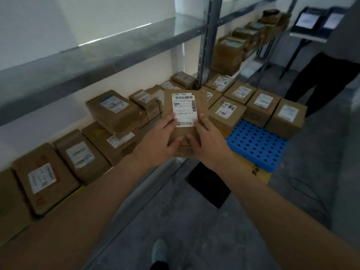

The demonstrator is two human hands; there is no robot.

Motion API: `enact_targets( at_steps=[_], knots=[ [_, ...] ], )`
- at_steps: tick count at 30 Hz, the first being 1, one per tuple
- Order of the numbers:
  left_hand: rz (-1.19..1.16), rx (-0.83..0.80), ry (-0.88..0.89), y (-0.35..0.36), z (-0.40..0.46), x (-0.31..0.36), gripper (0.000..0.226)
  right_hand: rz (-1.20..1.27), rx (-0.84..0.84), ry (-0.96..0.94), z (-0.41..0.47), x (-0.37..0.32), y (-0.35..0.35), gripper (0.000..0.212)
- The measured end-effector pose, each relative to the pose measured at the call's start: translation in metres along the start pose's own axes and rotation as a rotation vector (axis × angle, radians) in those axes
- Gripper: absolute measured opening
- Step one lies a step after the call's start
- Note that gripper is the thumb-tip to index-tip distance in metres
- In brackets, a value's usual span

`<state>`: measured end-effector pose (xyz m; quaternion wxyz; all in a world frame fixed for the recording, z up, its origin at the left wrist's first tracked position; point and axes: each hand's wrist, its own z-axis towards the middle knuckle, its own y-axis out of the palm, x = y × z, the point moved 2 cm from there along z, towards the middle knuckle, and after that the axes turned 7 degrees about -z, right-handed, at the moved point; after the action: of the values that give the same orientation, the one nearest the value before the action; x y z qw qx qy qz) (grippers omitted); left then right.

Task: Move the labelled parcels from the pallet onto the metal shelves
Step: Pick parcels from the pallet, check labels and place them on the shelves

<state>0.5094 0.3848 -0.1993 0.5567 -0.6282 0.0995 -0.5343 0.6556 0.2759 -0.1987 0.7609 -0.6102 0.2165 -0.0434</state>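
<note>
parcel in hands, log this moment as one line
stage: carrying | left hand + right hand: holding parcel, label up | blue pallet: boxes remain | lower shelf: parcels placed

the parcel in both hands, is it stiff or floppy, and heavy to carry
The held parcel looks fairly stiff: it keeps flat faces and straight edges while the left hand and right hand grip only its near end. Probably light, since it is small. Its taped surface may be slightly slippery.

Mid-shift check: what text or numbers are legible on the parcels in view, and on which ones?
"159-15Y-L02-160": white label on the parcel held in both hands.
"38LL", handwritten, reading uncertain: label of the nearest box on the blue pallet.
All other labels, the held label's small print included: too blurred to read.
</note>
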Motion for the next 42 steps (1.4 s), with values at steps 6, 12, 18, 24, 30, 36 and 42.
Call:
enact_targets(
  at_steps=[6, 12, 18, 24, 30, 36, 42],
  knots=[
    [-0.055, -0.087, 0.113, 0.036, 0.06, 0.015, 0.067, -0.006, 0.017, 0.17, 0.011, 0.053, -0.002, 0.064],
    [-0.104, -0.183, 0.238, 0.068, 0.123, 0.024, 0.067, -0.032, 0.055, 0.331, 0.024, 0.094, -0.008, 0.065],
    [-0.145, -0.265, 0.353, 0.095, 0.175, 0.035, 0.066, -0.071, 0.096, 0.476, 0.037, 0.125, -0.007, 0.065],
    [-0.154, -0.363, 0.439, 0.126, 0.208, 0.048, 0.066, -0.073, 0.111, 0.589, 0.037, 0.155, -0.006, 0.064],
    [-0.165, -0.441, 0.44, 0.16, 0.235, 0.057, 0.067, -0.044, 0.108, 0.641, 0.039, 0.192, 0.001, 0.063],
    [-0.154, -0.509, 0.382, 0.208, 0.259, 0.069, 0.069, -0.029, 0.061, 0.678, 0.043, 0.241, 0.013, 0.062],
    [-0.14, -0.551, 0.341, 0.255, 0.281, 0.078, 0.068, 0.022, 0.017, 0.673, 0.05, 0.294, 0.031, 0.061]
  ],
)
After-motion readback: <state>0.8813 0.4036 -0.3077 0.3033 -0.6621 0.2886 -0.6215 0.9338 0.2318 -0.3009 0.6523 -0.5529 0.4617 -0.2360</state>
